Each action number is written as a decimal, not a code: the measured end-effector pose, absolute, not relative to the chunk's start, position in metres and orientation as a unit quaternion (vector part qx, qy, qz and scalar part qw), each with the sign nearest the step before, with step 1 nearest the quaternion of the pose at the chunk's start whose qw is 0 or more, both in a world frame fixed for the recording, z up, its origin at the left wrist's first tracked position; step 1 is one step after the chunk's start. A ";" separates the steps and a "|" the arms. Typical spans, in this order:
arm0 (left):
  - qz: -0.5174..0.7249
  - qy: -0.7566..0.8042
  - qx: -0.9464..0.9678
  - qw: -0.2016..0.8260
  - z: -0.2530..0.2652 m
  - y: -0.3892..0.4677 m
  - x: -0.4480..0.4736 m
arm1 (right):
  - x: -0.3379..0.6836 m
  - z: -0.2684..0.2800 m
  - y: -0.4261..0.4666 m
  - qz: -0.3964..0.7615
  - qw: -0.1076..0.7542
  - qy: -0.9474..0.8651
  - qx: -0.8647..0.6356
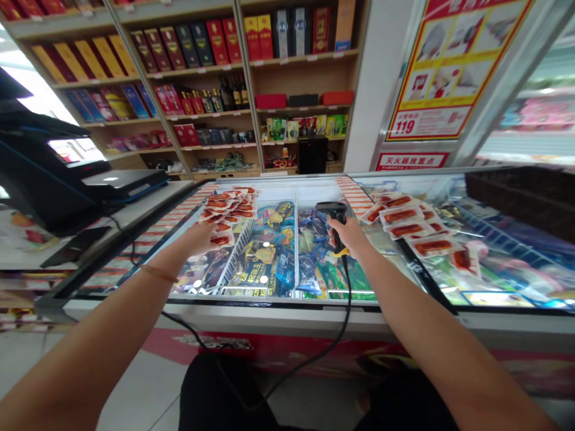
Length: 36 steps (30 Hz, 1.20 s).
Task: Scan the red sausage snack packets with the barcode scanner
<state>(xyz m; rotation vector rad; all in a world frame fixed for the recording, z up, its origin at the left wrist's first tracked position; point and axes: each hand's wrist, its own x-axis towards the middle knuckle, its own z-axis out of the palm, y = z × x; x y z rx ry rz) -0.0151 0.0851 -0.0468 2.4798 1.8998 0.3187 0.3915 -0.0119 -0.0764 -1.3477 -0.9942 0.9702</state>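
White-rimmed, glass-topped chest freezer [287, 317], bagged goods in blue, yellow and green [265, 254] visible inside. Clear plastic packs of reddish-brown food, 2 groups on the freezer: 1 left pile [230, 205], 1 right pile [406, 222]. Left hand [202, 237], bare, at the left pile; grip unclear. Right hand [349, 233], bare, wrapped around 1 black handheld scanner [332, 208] with yellow accent; 1 black cable [350, 293] hanging from it. White tabletop [139, 209] at left, bearing 1 black electronic terminal [36, 164]. Light wooden shelving [305, 76] behind, with coloured boxes [265, 36].

Bright light, glare spots on freezer glass [263, 279]
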 end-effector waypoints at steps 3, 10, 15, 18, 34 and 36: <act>0.020 0.559 0.829 0.013 -0.043 0.079 0.011 | 0.394 -0.075 -0.012 0.420 0.564 -0.414 -0.578; 0.092 0.557 0.825 0.015 -0.042 0.072 0.123 | 0.393 -0.075 -0.012 0.426 0.557 -0.419 -0.577; 0.216 0.584 0.782 0.039 -0.049 0.084 0.182 | 0.391 -0.070 -0.017 0.411 0.539 -0.439 -0.590; 0.277 0.564 0.773 0.086 -0.060 0.092 0.194 | 0.389 -0.067 -0.019 0.408 0.529 -0.444 -0.597; 0.383 0.457 0.720 0.357 -0.084 0.116 0.164 | 0.373 -0.070 -0.033 0.400 0.476 -0.533 -0.573; 0.393 0.437 0.702 0.402 -0.086 0.116 0.162 | 0.370 -0.068 -0.036 0.398 0.470 -0.542 -0.571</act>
